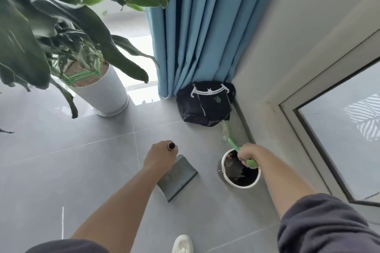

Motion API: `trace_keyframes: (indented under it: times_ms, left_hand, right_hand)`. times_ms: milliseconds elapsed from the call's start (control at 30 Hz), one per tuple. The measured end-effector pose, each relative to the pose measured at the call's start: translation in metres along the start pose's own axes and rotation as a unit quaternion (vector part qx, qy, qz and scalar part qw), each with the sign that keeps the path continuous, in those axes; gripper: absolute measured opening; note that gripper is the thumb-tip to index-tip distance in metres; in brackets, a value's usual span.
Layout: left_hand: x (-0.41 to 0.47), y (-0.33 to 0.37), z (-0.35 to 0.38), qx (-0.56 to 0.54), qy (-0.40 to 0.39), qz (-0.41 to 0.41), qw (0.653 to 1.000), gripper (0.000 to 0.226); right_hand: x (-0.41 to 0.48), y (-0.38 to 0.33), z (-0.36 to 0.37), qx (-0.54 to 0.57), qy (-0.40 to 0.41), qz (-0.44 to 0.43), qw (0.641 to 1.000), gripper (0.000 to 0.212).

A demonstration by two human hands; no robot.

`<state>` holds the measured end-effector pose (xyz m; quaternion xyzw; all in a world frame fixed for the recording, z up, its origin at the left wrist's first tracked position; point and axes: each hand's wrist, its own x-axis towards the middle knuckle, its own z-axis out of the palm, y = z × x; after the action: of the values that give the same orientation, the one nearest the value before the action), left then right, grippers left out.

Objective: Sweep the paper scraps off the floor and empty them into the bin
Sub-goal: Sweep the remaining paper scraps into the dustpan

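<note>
While the left hand [159, 158] grips the dustpan [178, 178] handle and the right hand [245, 154] grips the green broom [231, 139], the bin [241, 187] stands just right of the pan, under the right fist; paper scraps not discernible.

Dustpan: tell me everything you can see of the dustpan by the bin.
The dustpan is a dark grey pan, plastic by its look, with a row of comb teeth along its far edge and a straight lip nearest the person. Its handle rises to a round brown end, and the left hand holds it there. The pan sits low at the tiled floor, left of the white bin and apart from it.
</note>
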<state>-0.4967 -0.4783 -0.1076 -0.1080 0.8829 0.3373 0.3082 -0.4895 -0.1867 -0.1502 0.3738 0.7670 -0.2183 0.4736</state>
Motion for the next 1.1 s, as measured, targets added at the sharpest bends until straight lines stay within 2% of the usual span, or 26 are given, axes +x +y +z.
trace_keyframes:
  times_ms: [100,233,467,633,833,1000,1100]
  left_hand:
    - [0.003,-0.005,-0.010,-0.017,0.016,-0.023,0.999,0.030]
    - [-0.004,-0.013,-0.013,-0.031,0.019,-0.049,0.998,0.026]
    - [-0.027,-0.039,-0.017,-0.071,0.047,-0.115,0.990,0.017]
    - [-0.048,-0.061,-0.007,-0.085,0.092,-0.135,0.983,0.029]
    - [-0.087,-0.057,0.018,-0.075,0.119,-0.131,0.981,0.030]
    - [-0.136,-0.042,0.040,-0.031,0.159,-0.101,0.982,0.035]
    - [-0.166,-0.044,0.058,-0.013,0.173,-0.099,0.980,0.038]
  right_hand:
    - [-0.010,-0.014,0.005,0.009,-0.028,0.001,1.000,0.011]
    - [-0.024,-0.025,0.015,0.015,-0.055,-0.031,0.998,0.038]
    - [-0.060,-0.024,0.056,-0.010,-0.147,-0.037,0.988,0.010]
    - [-0.073,0.004,0.062,-0.042,-0.189,-0.005,0.981,0.013]
    - [-0.105,0.056,0.058,-0.111,-0.219,0.018,0.969,0.017]
    - [-0.137,0.107,0.072,-0.163,-0.184,-0.040,0.968,0.009]
    - [-0.153,0.153,0.090,-0.229,-0.152,-0.073,0.959,0.016]
